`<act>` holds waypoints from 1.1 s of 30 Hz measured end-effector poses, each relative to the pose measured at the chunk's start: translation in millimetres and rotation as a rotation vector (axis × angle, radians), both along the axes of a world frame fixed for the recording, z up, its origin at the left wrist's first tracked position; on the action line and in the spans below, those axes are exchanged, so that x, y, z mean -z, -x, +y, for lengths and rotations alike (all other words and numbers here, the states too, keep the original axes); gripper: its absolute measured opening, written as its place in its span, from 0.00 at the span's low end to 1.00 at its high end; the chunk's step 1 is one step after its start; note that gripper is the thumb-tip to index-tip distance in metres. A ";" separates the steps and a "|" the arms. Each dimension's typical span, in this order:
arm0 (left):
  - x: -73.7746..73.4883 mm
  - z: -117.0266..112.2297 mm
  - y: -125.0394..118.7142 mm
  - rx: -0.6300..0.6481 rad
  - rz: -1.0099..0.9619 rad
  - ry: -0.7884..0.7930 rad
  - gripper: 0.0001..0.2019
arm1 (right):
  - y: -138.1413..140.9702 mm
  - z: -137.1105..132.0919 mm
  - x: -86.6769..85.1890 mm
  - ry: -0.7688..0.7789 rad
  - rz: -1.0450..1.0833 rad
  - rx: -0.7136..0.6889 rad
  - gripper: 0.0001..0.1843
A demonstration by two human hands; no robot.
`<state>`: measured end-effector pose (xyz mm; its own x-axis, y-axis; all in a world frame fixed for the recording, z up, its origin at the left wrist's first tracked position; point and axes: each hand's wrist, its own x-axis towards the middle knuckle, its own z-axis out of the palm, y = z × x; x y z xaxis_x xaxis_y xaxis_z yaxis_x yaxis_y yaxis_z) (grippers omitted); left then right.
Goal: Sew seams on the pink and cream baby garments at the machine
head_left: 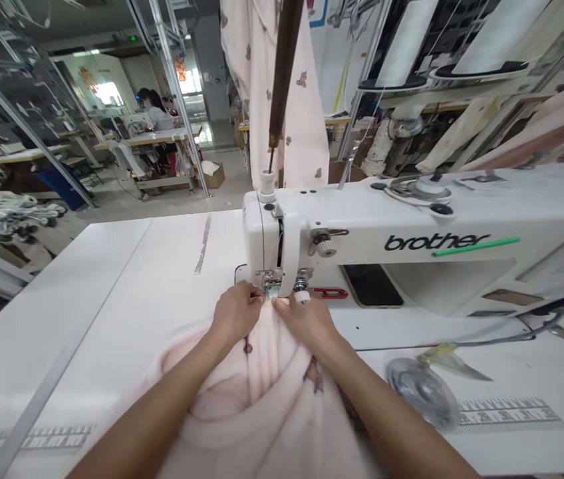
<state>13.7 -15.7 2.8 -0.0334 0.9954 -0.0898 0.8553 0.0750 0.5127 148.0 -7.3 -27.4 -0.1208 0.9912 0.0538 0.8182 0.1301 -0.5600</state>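
A pale pink fabric piece (267,399) with small brown bear prints lies bunched on the white sewing table (127,286), its far edge under the presser foot (273,289) of a white Brother sewing machine (412,226). My left hand (236,311) pinches the fabric edge just left of the foot, fingers closed. My right hand (306,320) grips the same edge just right of the foot, fingers curled. Both forearms lie over the fabric.
A clear plastic bag (424,389) and a cable (511,336) lie right of my arm. Printed rulers (509,412) mark the table front. More bear-print fabric (306,100) hangs behind the machine. Thread cones (406,40) stand at the back right. Another person (155,113) sits at a far table.
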 end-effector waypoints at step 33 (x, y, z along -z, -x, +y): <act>5.8 7.3 0.6 0.048 0.050 -0.040 0.09 | 1.7 0.5 -1.7 -0.069 0.017 0.058 0.06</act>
<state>13.0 -8.5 -3.0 0.0107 0.9987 -0.0494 0.8819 0.0139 0.4713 146.3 -6.8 -25.7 -0.0615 0.9904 0.1237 0.8157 0.1213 -0.5656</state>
